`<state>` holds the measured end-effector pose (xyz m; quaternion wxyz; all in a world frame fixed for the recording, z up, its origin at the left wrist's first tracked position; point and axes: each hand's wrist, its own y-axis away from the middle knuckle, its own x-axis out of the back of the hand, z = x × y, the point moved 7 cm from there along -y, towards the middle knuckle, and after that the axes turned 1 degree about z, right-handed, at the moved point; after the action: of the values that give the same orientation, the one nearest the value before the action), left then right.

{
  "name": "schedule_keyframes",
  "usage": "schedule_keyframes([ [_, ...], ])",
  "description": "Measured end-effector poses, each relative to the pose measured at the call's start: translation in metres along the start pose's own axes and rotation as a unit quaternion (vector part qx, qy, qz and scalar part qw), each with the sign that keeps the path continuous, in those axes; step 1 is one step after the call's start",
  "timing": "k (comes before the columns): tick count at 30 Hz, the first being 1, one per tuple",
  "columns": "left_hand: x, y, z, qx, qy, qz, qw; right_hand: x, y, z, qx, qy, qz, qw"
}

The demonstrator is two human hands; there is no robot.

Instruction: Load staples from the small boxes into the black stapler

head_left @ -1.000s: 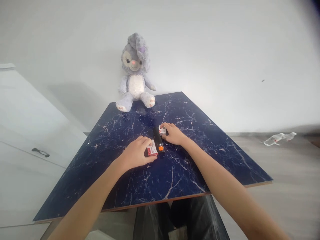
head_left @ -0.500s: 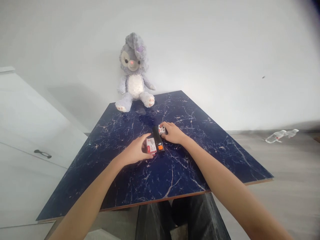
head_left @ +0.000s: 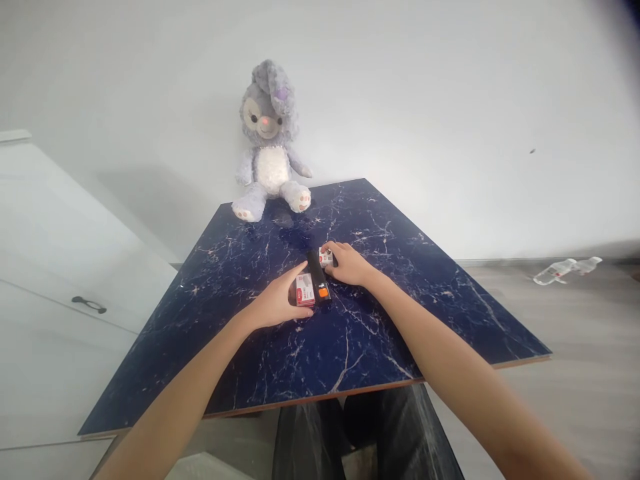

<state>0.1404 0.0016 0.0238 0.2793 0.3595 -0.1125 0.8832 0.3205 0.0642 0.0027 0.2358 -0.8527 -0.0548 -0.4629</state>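
A long black object with an orange patch (head_left: 315, 275), shaped much like a stapler, lies on the dark blue marbled table. Along its left side is a small red-and-white box (head_left: 305, 291), with the thumb and fingers of my left hand (head_left: 277, 299) around it. My right hand (head_left: 350, 265) pinches a smaller white-and-red box (head_left: 325, 257) at the far right side of the black object. The fingers partly cover this second box. Print on both boxes is too small to read.
A grey plush rabbit (head_left: 270, 147) sits at the table's (head_left: 320, 360) far edge against the wall. To the left stands a white cabinet (head_left: 45, 333) with a dark handle. Clear plastic bottles (head_left: 555, 271) lie on the floor at the right.
My left hand has moved the red-and-white box slightly right and turned it, closer alongside the black object. My right hand stays on its box. The camera view has shifted a little.
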Motion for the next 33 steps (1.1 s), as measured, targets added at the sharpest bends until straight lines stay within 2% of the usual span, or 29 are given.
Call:
schedule_keyframes([
  [3,0.001,0.001,-0.002,0.009,0.008,-0.01,1.0,0.0,0.0,0.0,-0.001,0.002,-0.004,1.0],
  [8,0.008,0.001,-0.007,0.024,-0.008,0.007,1.0,-0.001,0.001,0.0,-0.004,0.002,-0.006,1.0],
  [14,0.015,0.002,-0.009,0.009,-0.07,0.026,0.997,-0.001,0.002,-0.001,-0.001,-0.002,-0.009,1.0],
  [19,0.013,0.002,-0.01,0.017,-0.101,0.027,0.994,0.0,0.002,-0.001,-0.004,-0.002,-0.008,1.0],
  [26,0.008,0.0,-0.005,-0.013,-0.107,0.053,0.993,-0.001,0.001,-0.002,-0.003,0.001,-0.006,1.0],
  [33,0.01,0.004,-0.008,-0.029,-0.088,0.002,0.996,-0.001,0.001,-0.001,0.001,0.001,-0.004,1.0],
])
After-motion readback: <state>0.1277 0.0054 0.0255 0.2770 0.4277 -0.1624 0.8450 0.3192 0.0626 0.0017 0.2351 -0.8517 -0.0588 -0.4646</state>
